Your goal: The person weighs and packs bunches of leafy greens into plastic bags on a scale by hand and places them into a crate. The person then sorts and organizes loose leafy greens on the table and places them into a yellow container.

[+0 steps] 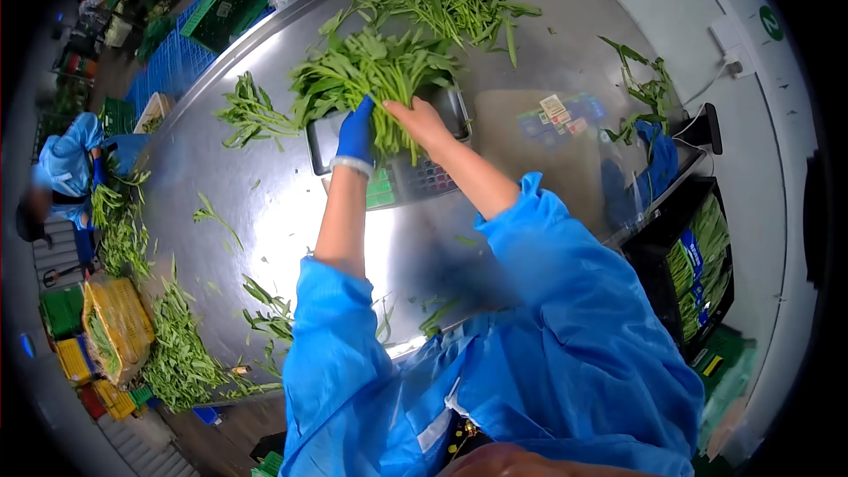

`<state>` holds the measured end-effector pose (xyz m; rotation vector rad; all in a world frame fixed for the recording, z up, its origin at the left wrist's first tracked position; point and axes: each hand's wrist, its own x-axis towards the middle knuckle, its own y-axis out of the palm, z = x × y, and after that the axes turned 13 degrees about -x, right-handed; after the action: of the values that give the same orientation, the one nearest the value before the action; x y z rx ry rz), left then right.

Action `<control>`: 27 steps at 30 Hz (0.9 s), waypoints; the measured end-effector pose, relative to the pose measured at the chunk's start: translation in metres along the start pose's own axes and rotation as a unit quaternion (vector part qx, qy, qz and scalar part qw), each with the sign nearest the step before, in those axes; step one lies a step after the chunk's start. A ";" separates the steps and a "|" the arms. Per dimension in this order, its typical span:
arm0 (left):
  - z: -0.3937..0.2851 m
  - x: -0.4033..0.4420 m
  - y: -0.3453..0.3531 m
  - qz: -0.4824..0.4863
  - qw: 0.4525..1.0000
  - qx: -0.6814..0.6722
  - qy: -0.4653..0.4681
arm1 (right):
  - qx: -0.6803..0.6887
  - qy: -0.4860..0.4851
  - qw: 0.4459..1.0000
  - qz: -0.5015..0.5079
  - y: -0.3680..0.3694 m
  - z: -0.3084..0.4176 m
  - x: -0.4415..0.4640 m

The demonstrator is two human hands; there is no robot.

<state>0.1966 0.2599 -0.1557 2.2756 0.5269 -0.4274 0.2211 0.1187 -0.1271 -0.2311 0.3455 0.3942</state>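
A bunch of long-leaved greens (353, 75), like water spinach, lies over the metal tray of a weighing scale (322, 148). My left hand (356, 134), in a blue glove, is closed on the left side of the stems. From the right, my bare right hand (419, 124) grips the same stems, its fingers partly hidden by them. The cut ends point toward me, and the leaves fan out away from me. Below the tray, the scale's keypad (433, 178) and green display panel (380, 187) show in part.
A larger heap of greens (442, 0) lies behind the scale on the steel table (212, 256). Loose stalks (252, 110) are at left. Small labels (556, 112) and a blue glove (658, 163) sit at right. Another person (71, 159) works at far left, near crates (115, 327).
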 end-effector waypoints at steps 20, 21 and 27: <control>0.131 -0.145 0.245 0.139 0.987 0.040 0.075 | 0.074 -0.159 0.977 -0.119 -0.243 -0.001 -0.157; 0.144 -0.142 0.250 0.145 0.986 0.049 0.069 | 0.076 -0.154 0.978 -0.117 -0.251 -0.017 -0.157; 0.333 -0.062 0.091 0.160 0.948 0.267 -0.068 | -0.170 0.090 0.978 -0.075 -0.257 -0.233 -0.124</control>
<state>0.1409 -0.0571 -0.2944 2.7572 -0.0499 -0.6115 0.1535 -0.2203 -0.2548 -0.6270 0.4359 0.2824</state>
